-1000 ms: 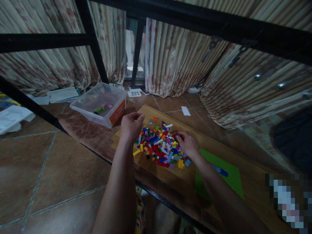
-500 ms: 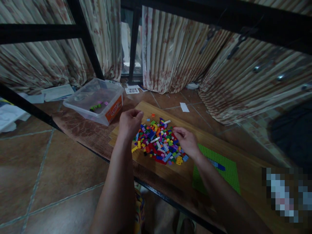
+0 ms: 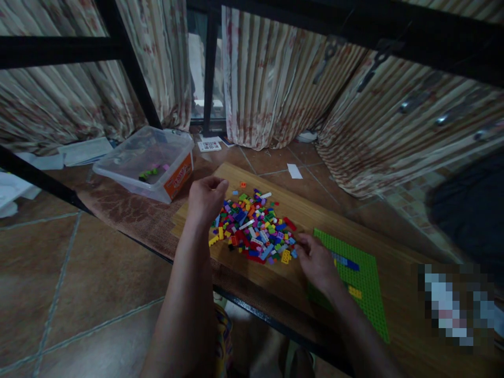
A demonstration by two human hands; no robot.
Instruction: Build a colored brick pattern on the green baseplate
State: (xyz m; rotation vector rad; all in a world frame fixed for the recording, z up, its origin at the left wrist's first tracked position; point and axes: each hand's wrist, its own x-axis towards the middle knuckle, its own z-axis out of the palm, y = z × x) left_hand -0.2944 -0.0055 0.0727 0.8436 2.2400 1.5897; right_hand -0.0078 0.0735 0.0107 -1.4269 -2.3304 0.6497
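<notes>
The pile of bricks (image 3: 252, 231) is spread at the centre of the frame on the wooden table (image 3: 295, 210). The left hand (image 3: 208, 197) is held at the pile's upper left with its fingers curled; whether anything is gripped cannot be told. The right hand (image 3: 315, 260) is positioned at the pile's right side, its fingers bent inward, their contents hidden. Caution: outer bricks could be pushed over the table's lower edge by a wide sweep, and the blue strip (image 3: 346, 261) on the green baseplate (image 3: 370, 283) (1 yellow brick (image 3: 355, 292) is seen below it) could be knocked by a low right-hand pass. Leftward travel may be limited by the plastic box (image 3: 126, 178), upper left; more room is offered above the baseplate.
</notes>
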